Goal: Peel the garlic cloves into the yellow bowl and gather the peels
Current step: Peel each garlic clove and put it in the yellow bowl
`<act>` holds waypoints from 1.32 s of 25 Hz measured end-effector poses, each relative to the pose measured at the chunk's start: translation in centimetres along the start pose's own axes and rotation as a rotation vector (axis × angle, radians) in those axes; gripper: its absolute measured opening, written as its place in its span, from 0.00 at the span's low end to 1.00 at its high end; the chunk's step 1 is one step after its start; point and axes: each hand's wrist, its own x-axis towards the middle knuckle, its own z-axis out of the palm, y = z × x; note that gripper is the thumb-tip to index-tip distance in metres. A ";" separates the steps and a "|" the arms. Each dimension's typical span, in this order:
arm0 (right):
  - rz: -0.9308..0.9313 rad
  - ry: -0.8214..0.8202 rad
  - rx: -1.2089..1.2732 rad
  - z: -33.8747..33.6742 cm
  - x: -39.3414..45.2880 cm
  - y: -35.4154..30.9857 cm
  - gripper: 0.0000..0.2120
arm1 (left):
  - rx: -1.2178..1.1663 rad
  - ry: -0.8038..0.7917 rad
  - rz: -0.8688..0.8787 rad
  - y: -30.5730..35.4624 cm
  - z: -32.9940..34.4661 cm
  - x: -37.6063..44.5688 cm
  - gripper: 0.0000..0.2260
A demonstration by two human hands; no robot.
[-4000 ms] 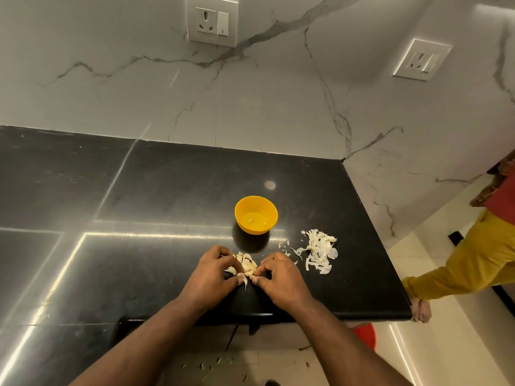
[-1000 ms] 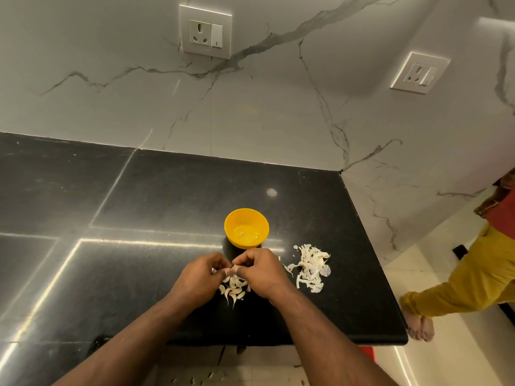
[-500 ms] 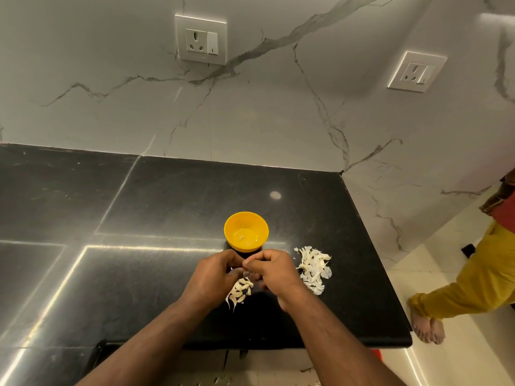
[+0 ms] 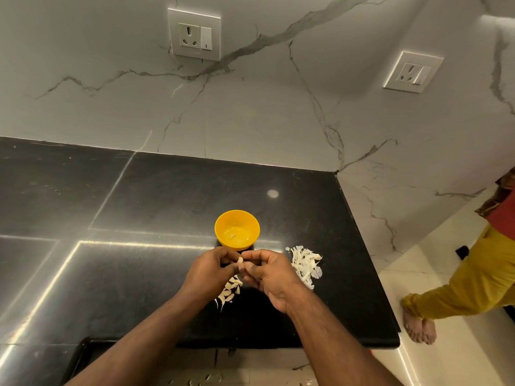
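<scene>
Garlic cloves [image 4: 230,291], pale and slender, lie heaped on the glossy black stone worktop [image 4: 139,274] beneath the hands, long axes running roughly toward the bowl. Left hand [image 4: 207,274] and right hand [image 4: 269,274] each pinch one small cream clove [image 4: 239,260] between curled fingertips; its direction is unclear. Papery white peels [image 4: 305,264] sit just right. Beyond stands the round yellow plastic bowl [image 4: 237,218].

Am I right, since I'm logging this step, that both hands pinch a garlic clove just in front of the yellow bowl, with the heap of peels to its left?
Not quite. The head view shows the heap of peels to the right of the yellow bowl, not left. Both hands, left and right, do pinch a garlic clove.
</scene>
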 end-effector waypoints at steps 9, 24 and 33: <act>-0.246 0.332 -0.735 -4.1 0.5 -0.4 0.08 | -0.257 -0.055 -0.081 0.6 2.2 0.4 0.05; -0.526 0.245 -0.725 -2.2 0.5 -0.3 0.04 | -0.453 -0.097 -0.240 2.1 2.4 0.6 0.11; -0.222 0.001 -0.409 -2.0 0.3 -1.1 0.05 | -0.624 -0.165 -0.267 0.9 1.7 -0.4 0.11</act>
